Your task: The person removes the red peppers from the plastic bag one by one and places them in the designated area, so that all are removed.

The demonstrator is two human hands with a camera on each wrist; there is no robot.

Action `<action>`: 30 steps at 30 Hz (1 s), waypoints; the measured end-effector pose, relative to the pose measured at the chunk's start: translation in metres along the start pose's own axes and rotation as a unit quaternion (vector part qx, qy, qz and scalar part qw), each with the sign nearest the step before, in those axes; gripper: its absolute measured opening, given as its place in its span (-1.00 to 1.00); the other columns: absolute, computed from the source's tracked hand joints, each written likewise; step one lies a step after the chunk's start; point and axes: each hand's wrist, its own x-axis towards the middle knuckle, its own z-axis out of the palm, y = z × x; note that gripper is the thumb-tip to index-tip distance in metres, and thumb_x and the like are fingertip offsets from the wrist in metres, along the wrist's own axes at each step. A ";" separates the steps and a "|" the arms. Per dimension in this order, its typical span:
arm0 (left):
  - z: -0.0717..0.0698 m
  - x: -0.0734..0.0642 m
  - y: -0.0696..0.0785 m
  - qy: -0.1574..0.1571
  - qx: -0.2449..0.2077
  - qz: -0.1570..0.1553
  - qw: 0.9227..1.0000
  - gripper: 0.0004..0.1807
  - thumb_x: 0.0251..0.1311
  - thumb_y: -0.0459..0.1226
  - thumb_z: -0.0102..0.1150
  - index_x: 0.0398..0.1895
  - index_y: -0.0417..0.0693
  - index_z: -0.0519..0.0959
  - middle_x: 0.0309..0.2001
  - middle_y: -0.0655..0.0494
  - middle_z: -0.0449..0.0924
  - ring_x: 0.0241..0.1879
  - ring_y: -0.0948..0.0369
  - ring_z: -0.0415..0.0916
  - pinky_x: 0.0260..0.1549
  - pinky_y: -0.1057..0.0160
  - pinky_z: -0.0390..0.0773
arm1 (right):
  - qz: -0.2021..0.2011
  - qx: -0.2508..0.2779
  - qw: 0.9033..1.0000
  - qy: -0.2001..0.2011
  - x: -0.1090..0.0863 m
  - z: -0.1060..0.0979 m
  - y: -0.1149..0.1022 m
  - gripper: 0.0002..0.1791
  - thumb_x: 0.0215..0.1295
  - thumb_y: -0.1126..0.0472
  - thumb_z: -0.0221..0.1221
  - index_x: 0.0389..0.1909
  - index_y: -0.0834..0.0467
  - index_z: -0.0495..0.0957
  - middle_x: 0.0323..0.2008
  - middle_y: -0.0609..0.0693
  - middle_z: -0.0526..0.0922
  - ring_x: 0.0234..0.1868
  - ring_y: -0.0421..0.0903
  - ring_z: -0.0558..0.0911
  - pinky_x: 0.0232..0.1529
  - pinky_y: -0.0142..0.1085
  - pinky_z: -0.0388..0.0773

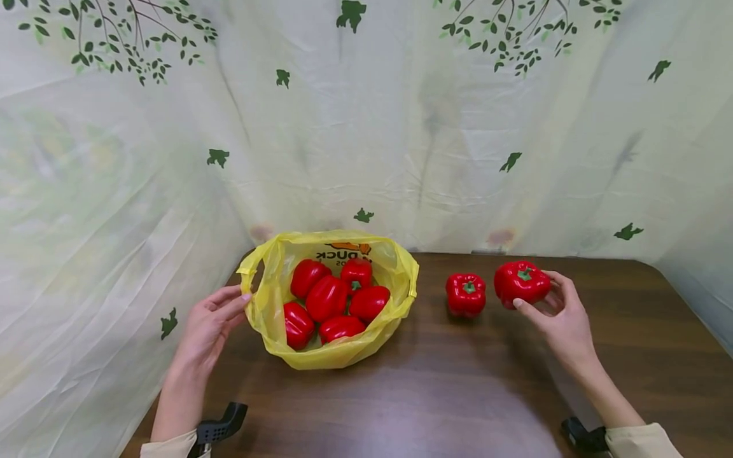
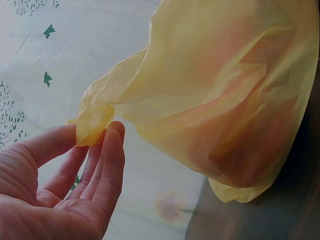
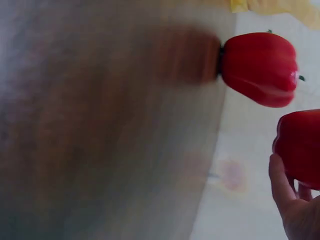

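A yellow plastic bag stands with its mouth wide, and several red bell peppers lie inside it. My left hand pinches the bag's left handle; the left wrist view shows thumb and fingers on the folded yellow plastic. At the right, my right hand grips a red bell pepper with a green stem, thumb at its front. Just left of that one, another red bell pepper stands upright on the table, its side showing in the right wrist view.
The brown wooden table runs back to a pale curtain printed with leaves and branches. This curtain also hangs along the left and right sides. A dark wrist device sits on each forearm.
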 end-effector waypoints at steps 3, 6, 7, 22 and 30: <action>0.000 0.000 0.000 0.002 0.005 -0.002 1.000 -0.87 0.27 -0.40 0.25 -0.14 -0.12 0.65 -0.22 0.09 0.68 -0.25 0.23 0.66 -0.16 0.28 0.65 | 0.013 -0.028 0.999 -0.007 0.000 0.001 0.005 -0.22 0.27 0.05 0.32 0.44 0.05 0.18 0.25 0.11 0.39 0.11 -0.04 0.45 -0.20 -0.61 0.51; 0.000 0.000 0.001 0.003 0.009 -0.006 1.000 -0.86 0.27 -0.39 0.26 -0.12 -0.12 0.65 -0.21 0.09 0.68 -0.24 0.23 0.66 -0.15 0.28 0.64 | 0.026 -0.046 0.998 -0.017 0.001 0.002 0.008 -0.22 0.28 -0.01 0.31 0.44 0.06 0.20 0.25 0.17 0.40 0.12 0.11 0.46 -0.26 -0.58 0.51; 0.001 0.000 0.001 0.004 0.009 -0.008 1.000 -0.86 0.26 -0.39 0.26 -0.12 -0.12 0.65 -0.21 0.09 0.68 -0.24 0.23 0.66 -0.15 0.28 0.64 | 0.029 -0.048 0.998 -0.020 0.001 0.002 0.009 -0.22 0.28 -0.02 0.30 0.43 0.08 0.20 0.25 0.19 0.40 0.13 0.15 0.47 -0.27 -0.57 0.52; 0.001 -0.002 0.001 0.012 0.024 -0.019 0.999 -0.79 0.25 -0.35 0.29 -0.06 -0.14 0.62 -0.18 0.10 0.67 -0.21 0.22 0.66 -0.12 0.29 0.63 | 0.052 -0.090 0.993 -0.058 0.010 0.005 0.014 -0.13 0.24 -0.15 0.30 0.39 0.23 0.17 0.23 0.28 0.40 0.14 0.25 0.52 -0.11 -0.16 0.65; 0.001 -0.002 0.001 0.007 0.022 -0.013 1.000 -0.81 0.27 -0.36 0.27 -0.07 -0.15 0.62 -0.19 0.10 0.68 -0.22 0.23 0.66 -0.13 0.29 0.63 | 0.066 -0.112 0.989 -0.074 0.011 0.012 0.018 -0.05 0.21 -0.19 0.31 0.37 0.28 0.08 0.24 0.36 0.34 0.16 0.31 0.50 -0.05 0.13 0.59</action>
